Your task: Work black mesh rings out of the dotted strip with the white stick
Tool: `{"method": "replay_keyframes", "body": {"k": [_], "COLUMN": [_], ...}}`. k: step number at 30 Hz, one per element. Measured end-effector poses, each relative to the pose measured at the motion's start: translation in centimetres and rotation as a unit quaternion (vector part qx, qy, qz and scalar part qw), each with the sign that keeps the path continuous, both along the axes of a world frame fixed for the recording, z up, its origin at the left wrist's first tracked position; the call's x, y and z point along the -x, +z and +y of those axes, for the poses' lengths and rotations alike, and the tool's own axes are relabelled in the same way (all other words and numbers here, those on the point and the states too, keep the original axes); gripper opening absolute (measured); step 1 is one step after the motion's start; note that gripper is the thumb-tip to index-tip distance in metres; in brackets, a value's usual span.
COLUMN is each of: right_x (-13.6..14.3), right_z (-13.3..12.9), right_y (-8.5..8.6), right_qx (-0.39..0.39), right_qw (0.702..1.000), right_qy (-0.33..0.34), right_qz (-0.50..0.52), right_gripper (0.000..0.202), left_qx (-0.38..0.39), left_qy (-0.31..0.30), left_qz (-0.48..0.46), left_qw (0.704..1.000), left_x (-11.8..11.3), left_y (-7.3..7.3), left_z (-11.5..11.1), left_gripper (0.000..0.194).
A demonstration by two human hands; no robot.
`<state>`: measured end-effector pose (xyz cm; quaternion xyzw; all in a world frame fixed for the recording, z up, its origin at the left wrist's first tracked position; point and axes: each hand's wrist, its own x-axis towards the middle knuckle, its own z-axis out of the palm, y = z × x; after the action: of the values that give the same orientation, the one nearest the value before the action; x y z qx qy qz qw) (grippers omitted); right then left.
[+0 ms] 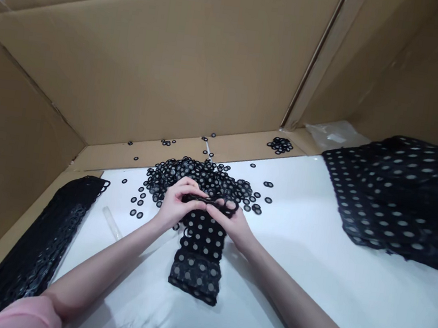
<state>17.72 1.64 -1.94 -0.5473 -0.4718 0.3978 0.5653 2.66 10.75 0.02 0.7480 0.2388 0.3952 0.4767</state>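
A strip of black sheet with rows of pale round dots hangs down from my hands onto the white table. My left hand pinches its upper, folded edge between thumb and fingers. Close beside it, my right hand grips the same edge, thumb tip near the other thumb. Ring-shaped openings show along the edge between the hands. Just behind them lies a heap of small black rings, partly hidden by my fingers.
A stack of black sheets lies at the left, near a clear strip. A large dotted black sheet covers the right side. Loose rings and a clear plastic bag lie by the cardboard wall.
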Motion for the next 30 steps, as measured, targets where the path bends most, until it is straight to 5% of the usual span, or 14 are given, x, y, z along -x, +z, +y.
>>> {"method": "replay_keyframes", "body": {"k": [6,13,21,30], "right_x": [0.3,0.3,0.0,-0.2], "right_z": [-0.2,-0.1,0.4,0.8], "right_y": [-0.3,-0.9,-1.7,-2.1], "right_qx": [-0.057,-0.063,-0.083,-0.102], "right_qw": [0.996,0.992,0.981,0.977], "right_qy": [0.063,0.062,0.042,0.062], "right_qz": [-0.033,-0.092,-0.169,-0.178], "right_gripper": [0.024,0.022,0.022,0.022], "left_qx": [-0.220,-0.416,-0.324,-0.122], "left_qy": [-0.005,0.003,-0.018,0.007], "left_qz": [0.073,0.141,0.174,0.170], "left_qw": [0.973,0.898,0.930,0.978], "left_x": [0.8,0.3,-0.4,-1.2], "left_y": [1.3,1.0,1.0,0.2], "left_z": [-0.3,0.4,0.5,1.1], "left_gripper": [0.026,0.022,0.023,0.022]}}
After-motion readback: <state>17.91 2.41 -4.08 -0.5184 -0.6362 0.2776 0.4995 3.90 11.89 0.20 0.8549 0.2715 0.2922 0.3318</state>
